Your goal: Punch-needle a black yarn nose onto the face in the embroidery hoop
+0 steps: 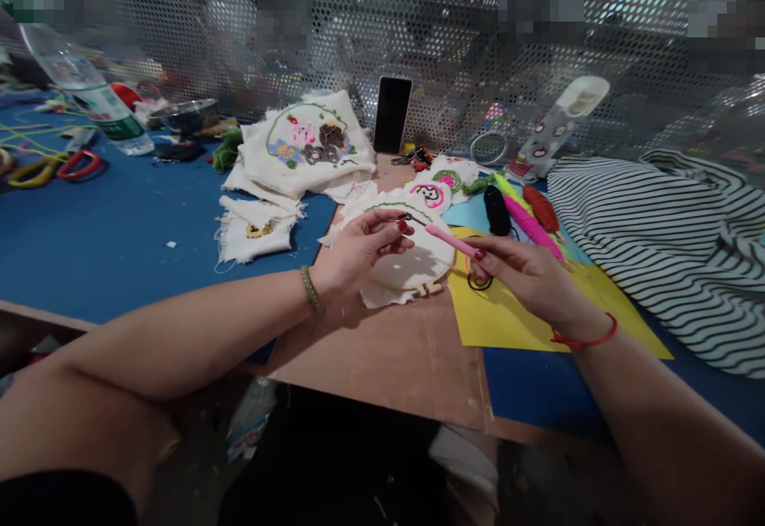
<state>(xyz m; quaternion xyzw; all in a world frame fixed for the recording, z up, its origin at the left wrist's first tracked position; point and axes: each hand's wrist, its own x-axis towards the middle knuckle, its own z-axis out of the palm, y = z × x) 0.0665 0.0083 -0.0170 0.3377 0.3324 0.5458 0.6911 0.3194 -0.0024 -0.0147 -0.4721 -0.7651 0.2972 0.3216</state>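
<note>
My right hand (pixel 519 275) is closed around a punch needle (pixel 449 237) with a pink handle, its thin metal shaft pointing left. My left hand (pixel 376 243) is pinched at the tip of the shaft, where a dark strand that looks like black yarn (pixel 408 217) shows between the fingers. Below both hands lies white cloth in an embroidery hoop (pixel 412 267), with a green stitched line along its far side. Under my right hand a loop of black yarn (pixel 480 283) rests on a yellow sheet (pixel 508 323).
Yarn bundles (pixel 529 227) and striped fabric (pixel 651 231) lie to the right. Embroidered white cloths (pixel 311 147), a propped phone (pixel 393 115) and a clear case (pixel 559 123) stand along the perforated metal screen (pixel 358 24). Scissors (pixel 77 166) and a water bottle (pixel 99 100) are at left.
</note>
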